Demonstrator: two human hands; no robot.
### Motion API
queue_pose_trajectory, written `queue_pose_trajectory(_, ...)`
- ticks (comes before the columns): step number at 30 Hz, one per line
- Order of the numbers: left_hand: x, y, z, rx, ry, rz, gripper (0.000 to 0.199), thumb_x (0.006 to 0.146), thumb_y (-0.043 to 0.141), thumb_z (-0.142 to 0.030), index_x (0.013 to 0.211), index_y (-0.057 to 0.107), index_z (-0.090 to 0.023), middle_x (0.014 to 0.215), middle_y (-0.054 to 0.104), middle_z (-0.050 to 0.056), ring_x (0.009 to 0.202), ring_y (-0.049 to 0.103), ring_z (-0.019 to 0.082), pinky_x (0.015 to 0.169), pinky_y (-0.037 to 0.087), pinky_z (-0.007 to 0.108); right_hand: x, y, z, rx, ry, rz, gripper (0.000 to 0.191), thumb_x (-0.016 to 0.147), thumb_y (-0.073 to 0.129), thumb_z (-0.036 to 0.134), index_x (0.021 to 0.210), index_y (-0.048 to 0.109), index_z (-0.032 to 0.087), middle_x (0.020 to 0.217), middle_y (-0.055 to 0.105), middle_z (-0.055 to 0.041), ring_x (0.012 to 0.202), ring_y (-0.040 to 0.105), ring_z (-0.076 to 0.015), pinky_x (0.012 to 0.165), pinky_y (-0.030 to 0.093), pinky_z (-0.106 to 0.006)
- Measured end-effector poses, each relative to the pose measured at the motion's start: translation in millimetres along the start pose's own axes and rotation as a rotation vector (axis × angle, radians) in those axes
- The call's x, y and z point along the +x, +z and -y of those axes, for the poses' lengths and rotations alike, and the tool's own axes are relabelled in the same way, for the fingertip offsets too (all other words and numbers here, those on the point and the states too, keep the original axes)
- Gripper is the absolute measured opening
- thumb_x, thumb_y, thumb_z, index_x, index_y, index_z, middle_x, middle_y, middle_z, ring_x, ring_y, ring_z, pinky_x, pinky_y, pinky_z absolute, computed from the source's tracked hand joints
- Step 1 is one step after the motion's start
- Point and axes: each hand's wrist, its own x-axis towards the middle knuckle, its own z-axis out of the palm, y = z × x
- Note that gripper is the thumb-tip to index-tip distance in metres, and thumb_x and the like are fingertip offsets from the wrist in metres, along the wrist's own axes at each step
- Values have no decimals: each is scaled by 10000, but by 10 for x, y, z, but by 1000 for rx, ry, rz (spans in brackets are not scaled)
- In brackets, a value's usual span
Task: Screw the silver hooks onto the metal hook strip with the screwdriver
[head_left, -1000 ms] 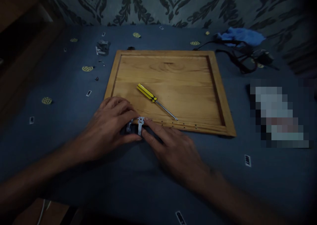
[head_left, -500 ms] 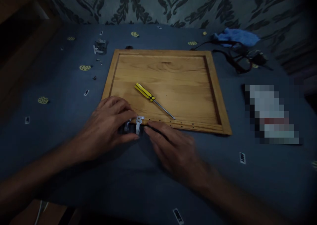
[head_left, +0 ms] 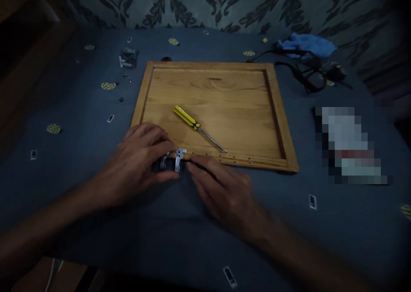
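A wooden framed panel (head_left: 208, 99) lies on the blue cloth, with a row of small holes along its near edge. My left hand (head_left: 141, 163) rests over the panel's near-left edge, its thumb and fingers around a metal bracket (head_left: 165, 159). A second metal bracket (head_left: 179, 159) stands at the edge just right of my left fingertips. My right hand (head_left: 224, 189) is at the near edge, right of the brackets, with its thumb and fingertips close together; anything between them is too small to make out. A yellow-handled screwdriver (head_left: 199, 128) lies on the panel.
More metal brackets (head_left: 128, 58) sit at the back left, with small screws (head_left: 127, 78) and a small dark piece (head_left: 121, 99) nearby. Black glasses (head_left: 305, 71) and a blue crumpled cloth (head_left: 308, 46) lie at the back right. A blurred-out flat item (head_left: 351, 146) is on the right.
The whole view has shifted slightly, so everything appears a little higher. Both hands keep nearly the same place at the panel's near edge.
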Motion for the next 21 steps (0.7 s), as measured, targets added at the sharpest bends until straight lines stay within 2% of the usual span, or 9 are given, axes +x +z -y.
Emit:
queue_pose_trajectory(5,0,2,1,13,5,-5,443,1012,676,-609,1198,733,-211,1181,713,102,1161,636,317,997,517,478,26,4,12,-24,-17,4,294,1092,510,128,1210,778,102,1217,820,-155,1000,799,-208,859,683,-325)
queue_pose_trajectory(9,0,-2,0,6,-6,10,460,1029,622,-647,1186,735,-229,1189,711,96,1174,627,315,1009,517,482,-5,41,-5,-26,-21,68,340,1061,547,110,1339,742,99,1368,773,-177,1119,782,-237,921,684,-358)
queue_pose_trajectory(13,1,-8,-3,6,-19,12,425,1024,648,-621,1196,738,-244,1200,713,90,1188,626,319,1013,521,487,-36,78,-23,-21,-46,117,413,1033,576,94,1427,699,106,1458,728,-183,1243,738,-257,991,668,-388)
queue_pose_trajectory(18,-1,-6,-2,14,-1,9,441,1037,620,-622,1194,734,-226,1193,704,101,1185,624,331,1014,531,521,0,78,-4,-88,-52,104,390,1033,543,68,1371,732,112,1405,762,-159,1133,765,-234,922,665,-355)
queue_pose_trajectory(21,-5,-7,0,16,-5,13,403,1030,652,-590,1198,729,-232,1203,704,99,1181,626,325,1016,532,514,32,49,11,-100,-56,146,394,1034,549,80,1372,739,152,1443,741,-151,1019,773,-222,862,652,-354)
